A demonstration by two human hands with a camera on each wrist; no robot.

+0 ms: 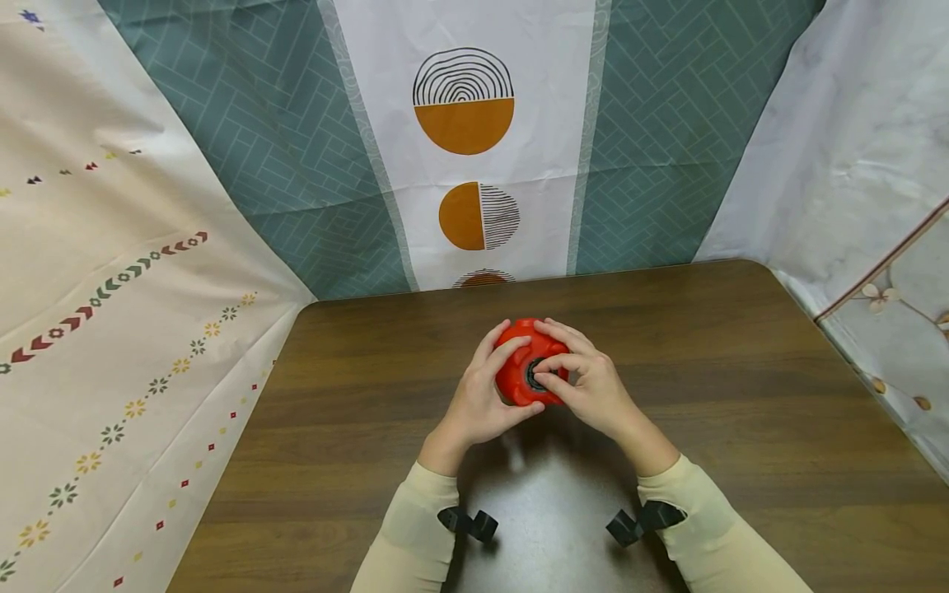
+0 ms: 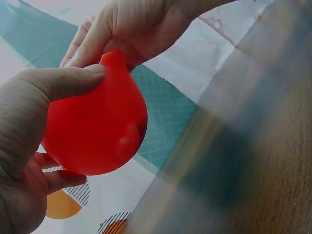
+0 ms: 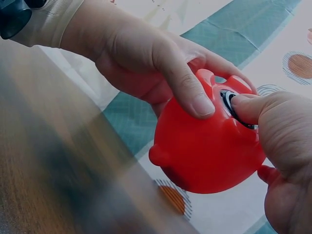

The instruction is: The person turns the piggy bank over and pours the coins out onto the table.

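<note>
A round, glossy red piggy bank [image 1: 510, 377] is held up over the table, its underside with stubby feet and a black round plug [image 3: 227, 101] facing the person. My left hand [image 1: 478, 399] grips its left side, thumb at the near edge and fingers spread over the far side. With thumb and index finger, my right hand [image 1: 593, 391] pinches at the plug, while its other fingers rest on the red body. The left wrist view shows the smooth side of the piggy bank [image 2: 97, 129] with a small raised bump; the plug is hidden there.
Beneath the hands is a brown wood-grain table [image 1: 356, 371] with a bright glare patch near its front. A patterned green and white cloth [image 1: 289, 123] hangs behind it. Pale printed cloths flank both sides. Each wrist carries a small black camera mount [image 1: 469, 524].
</note>
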